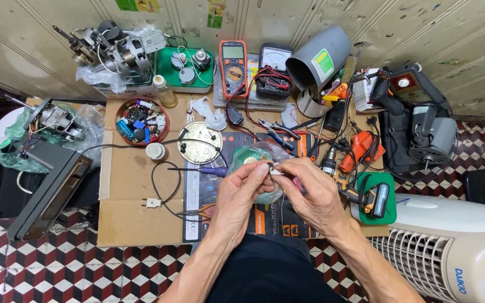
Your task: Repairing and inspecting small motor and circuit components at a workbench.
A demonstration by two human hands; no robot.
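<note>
Both hands, left hand (241, 188) and right hand (310, 191), pinch one small white part (275, 171) over a clear bag (254, 154). It looks tiny, so a slipping fingertip could likely drop it among the cluttered cardboard (133, 207).

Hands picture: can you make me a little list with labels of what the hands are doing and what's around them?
left hand: pinching a small white part
right hand: pinching the same part
below hands: clear plastic bag
surface: cardboard sheet
nearby tools: purple-handled screwdriver, orange multimeter, round tin of parts
</note>
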